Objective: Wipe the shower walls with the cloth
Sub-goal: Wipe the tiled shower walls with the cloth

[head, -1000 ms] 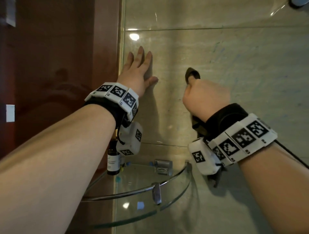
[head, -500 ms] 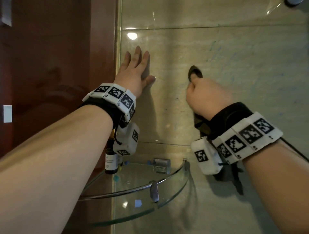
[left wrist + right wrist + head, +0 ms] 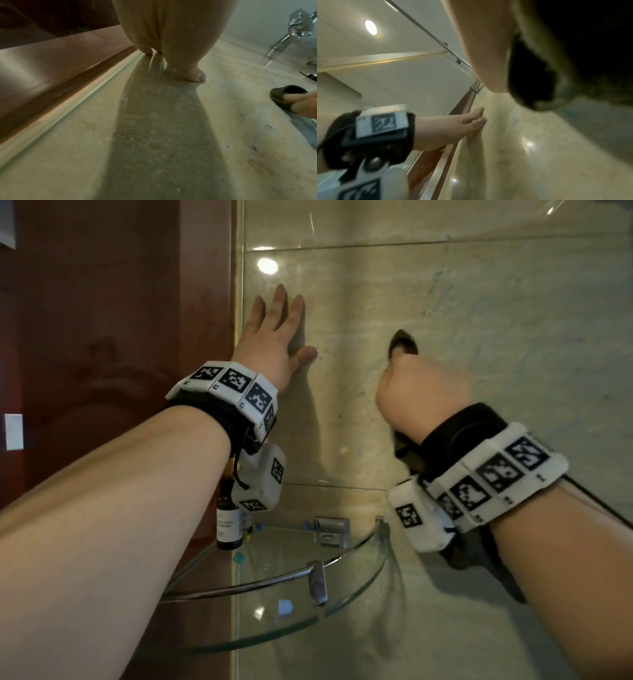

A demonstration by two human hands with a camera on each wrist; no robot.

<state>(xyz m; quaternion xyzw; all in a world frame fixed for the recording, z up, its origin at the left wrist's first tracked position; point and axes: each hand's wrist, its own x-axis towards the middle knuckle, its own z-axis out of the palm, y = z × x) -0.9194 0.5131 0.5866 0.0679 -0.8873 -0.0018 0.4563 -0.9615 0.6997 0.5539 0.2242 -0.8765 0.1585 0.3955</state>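
- Your right hand is curled round the dark cloth and presses it against the beige tiled shower wall; a fold of the cloth pokes out above your knuckles and a tail hangs below your wrist
- Your left hand holds nothing; it lies flat on the same wall with fingers straight, just beside the corner where the tile meets the reddish-brown panel; I judge it is only bracing you
- The left wrist view shows the cloth under your fingertips at the head of a darker, wet-looking streak on the tile; I take that as a strip already wiped, though I cannot tell how far it runs
- Faint bluish smears and small dark specks show on the tile to the right of and below the cloth; so you are, by my reckoning, in the middle of the job, not near its end
- Left to do, as far as I can judge: the tile right of the cloth, the row above the grout line, the strip under your left hand, and the wall around the glass corner shelf with its small brown bottle; mind that bottle when you work lower
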